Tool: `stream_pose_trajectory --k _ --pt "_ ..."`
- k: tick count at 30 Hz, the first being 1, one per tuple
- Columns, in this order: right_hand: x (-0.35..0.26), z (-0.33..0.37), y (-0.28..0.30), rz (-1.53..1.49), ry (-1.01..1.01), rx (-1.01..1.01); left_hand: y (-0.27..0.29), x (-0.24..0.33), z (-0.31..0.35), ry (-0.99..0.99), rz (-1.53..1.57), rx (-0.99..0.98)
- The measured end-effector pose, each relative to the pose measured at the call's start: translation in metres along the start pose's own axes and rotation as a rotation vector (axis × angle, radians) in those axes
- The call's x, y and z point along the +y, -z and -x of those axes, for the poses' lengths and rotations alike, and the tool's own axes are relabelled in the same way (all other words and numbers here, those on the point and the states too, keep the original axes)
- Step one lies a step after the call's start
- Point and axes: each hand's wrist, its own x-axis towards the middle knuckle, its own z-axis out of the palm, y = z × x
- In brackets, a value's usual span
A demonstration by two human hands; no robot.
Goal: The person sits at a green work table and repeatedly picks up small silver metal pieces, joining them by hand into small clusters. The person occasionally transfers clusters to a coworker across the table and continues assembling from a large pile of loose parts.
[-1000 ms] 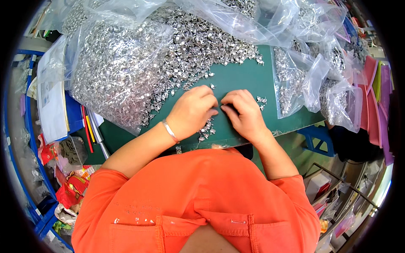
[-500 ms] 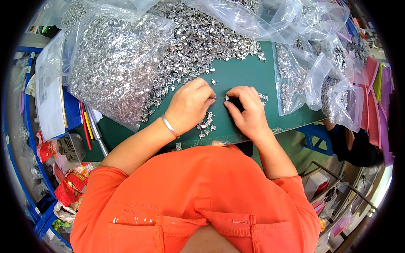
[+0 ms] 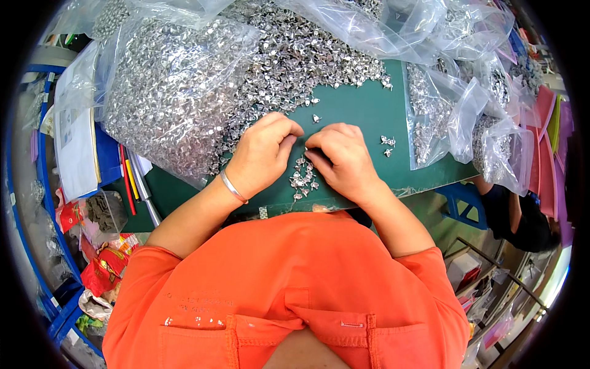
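Observation:
My left hand [image 3: 260,157], with a silver bangle [image 3: 232,186] at its wrist, is closed in a pinch at the near edge of the heap; what its fingertips hold, if anything, is hidden. Close beside it, my right hand [image 3: 345,161] pinches thumb and forefinger on a small silver metal part, of which only a speck shows. Below the fingertips lies a small cluster of similar silver metal parts [image 3: 302,178]. One loose part [image 3: 316,118] rests above the hands, and a few more pieces [image 3: 387,142] lie right of my right hand.
The loose heap of silver parts [image 3: 295,58] covers the far side of the green tabletop [image 3: 362,107]. A large clear bag of parts [image 3: 172,92] lies left, smaller bags [image 3: 430,117] right. Pens [image 3: 130,181] lie at the left edge. Another person's arm [image 3: 515,209] shows beyond a blue stool [image 3: 462,203].
My right hand has moved left, close to my left hand, uncovering the few pieces on its right. My left hand has drawn slightly left, still pinched.

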Motion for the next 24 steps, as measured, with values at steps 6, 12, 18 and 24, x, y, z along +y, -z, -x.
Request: stream_pose_trajectory --k 6,12,18,24 --pt "0.01 0.01 -0.001 0.086 0.112 0.071 0.002 0.0 0.003 0.03 0.006 -0.046" --pt "0.01 0.01 0.025 0.011 -0.116 0.258 0.002 -0.003 0.001 -0.022 -0.015 -0.042" --pt "0.005 0.011 0.004 0.026 -0.088 0.078 -0.018 -0.001 -0.005 -0.128 -0.113 -0.033" --pt "0.007 0.013 -0.001 0.013 -0.077 0.045 -0.02 -0.003 -0.007 -0.142 -0.085 -0.061"
